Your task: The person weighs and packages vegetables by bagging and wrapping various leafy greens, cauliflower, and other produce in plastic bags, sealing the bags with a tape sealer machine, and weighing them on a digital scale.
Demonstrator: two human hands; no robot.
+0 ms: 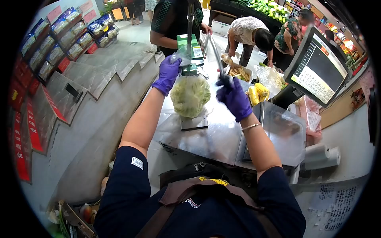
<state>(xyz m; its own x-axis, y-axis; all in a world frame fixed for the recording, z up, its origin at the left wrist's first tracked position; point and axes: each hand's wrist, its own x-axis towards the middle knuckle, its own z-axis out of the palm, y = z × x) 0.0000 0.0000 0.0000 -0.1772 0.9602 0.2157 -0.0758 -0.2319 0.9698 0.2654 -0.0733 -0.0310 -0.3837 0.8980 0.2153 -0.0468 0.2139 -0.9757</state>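
Note:
A cauliflower in a clear plastic bag [190,96] hangs or rests under a green bag-sealing device [191,49], above a small metal plate [194,121]. My left hand [168,73], in a purple glove, is closed on the gathered top of the bag, left of the device. On the right, my right hand [234,98], also purple-gloved, is wrapped round the black grip of a metal lever [216,51] that slants up and away.
A touchscreen [317,67] stands at the right, with corn [258,93] and a box of ginger-like roots [239,72] near it. Across the metal counter [214,141] stands a person [170,23]; two other people bend over at the upper right. Stepped shelves [95,71] line the left.

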